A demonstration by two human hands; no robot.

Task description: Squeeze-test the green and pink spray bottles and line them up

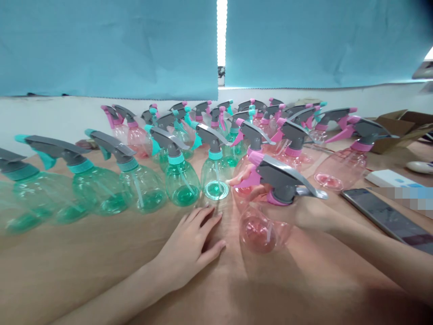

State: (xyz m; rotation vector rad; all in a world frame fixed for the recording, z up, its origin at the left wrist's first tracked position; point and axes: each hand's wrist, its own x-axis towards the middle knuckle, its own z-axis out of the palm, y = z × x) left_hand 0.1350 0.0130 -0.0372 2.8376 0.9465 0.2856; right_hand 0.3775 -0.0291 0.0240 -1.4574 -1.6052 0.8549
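Grasps a pink spray bottle [280,195] in the right hand [299,212], with fingers curled about its neck and partly hidden behind the grey spray head. Sits right of centre, in front of the body, over the worktop [101,271]; cannot tell if touching it or just above. Leans rather than stands upright, slanting along its long axis from the spray head, higher and to the right, down to the round base, lower, to the left and turned toward the viewer. Points its nozzle up and to the left. Rests the left hand [189,248] on the worktop, released and holding nothing, with fingers spread, near the base on its left side but apart from it. Counts the right hand as nearer, already in contact at the neck. Beyond the left fingertips, note a row of green spray bottles [182,180]; behind the held bottle, other pink spray bottles [341,162]; to the right of the right hand, a phone [389,219] lying flat
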